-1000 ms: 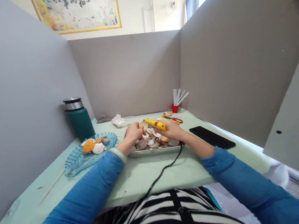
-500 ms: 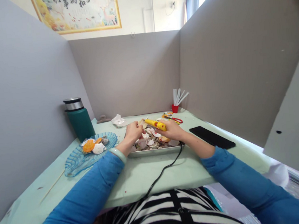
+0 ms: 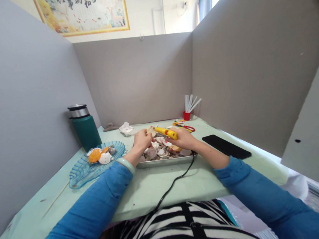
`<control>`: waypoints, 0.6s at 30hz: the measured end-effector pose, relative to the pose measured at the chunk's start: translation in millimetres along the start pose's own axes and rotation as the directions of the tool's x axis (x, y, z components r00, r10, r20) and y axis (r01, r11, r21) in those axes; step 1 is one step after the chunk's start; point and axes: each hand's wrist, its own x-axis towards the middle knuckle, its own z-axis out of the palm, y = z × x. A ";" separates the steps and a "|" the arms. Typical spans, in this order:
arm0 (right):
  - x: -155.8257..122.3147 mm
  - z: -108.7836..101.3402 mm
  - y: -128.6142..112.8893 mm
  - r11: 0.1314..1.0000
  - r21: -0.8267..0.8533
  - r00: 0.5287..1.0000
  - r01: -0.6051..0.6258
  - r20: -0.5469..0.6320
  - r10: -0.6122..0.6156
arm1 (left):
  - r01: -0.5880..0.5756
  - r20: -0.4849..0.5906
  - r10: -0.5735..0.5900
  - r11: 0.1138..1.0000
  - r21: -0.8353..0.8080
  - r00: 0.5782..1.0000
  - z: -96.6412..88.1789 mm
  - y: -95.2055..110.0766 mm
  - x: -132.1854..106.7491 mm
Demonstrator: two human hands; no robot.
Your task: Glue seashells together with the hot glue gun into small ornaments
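My right hand point(image 3: 184, 138) is closed around a yellow corded glue gun point(image 3: 166, 132), its tip pointing left toward a pale shell point(image 3: 150, 130). That shell is pinched in my left hand point(image 3: 142, 140). Both hands hover over a shallow metal tray point(image 3: 166, 161) filled with several white, pink and orange shells point(image 3: 160, 151). The gun's black cord point(image 3: 171, 186) runs from the tray over the table's front edge toward my lap.
A blue glass dish point(image 3: 81, 172) with shells lies at the left, a green flask point(image 3: 85, 127) behind it. A black phone point(image 3: 225, 146) lies at the right. Red-handled scissors point(image 3: 186, 126), a red cup of white sticks point(image 3: 187, 111) and crumpled paper point(image 3: 126, 128) sit at the back. Grey partitions enclose three sides.
My left hand has lifted the shell slightly toward the glue gun's tip. Little else has moved.
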 end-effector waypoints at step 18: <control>-0.5 0.2 0.3 1.000 -0.003 1.000 0.004 0.002 -0.004 | 0.002 -0.030 -0.002 1.000 -0.001 1.000 -2.3 4.0 -2.6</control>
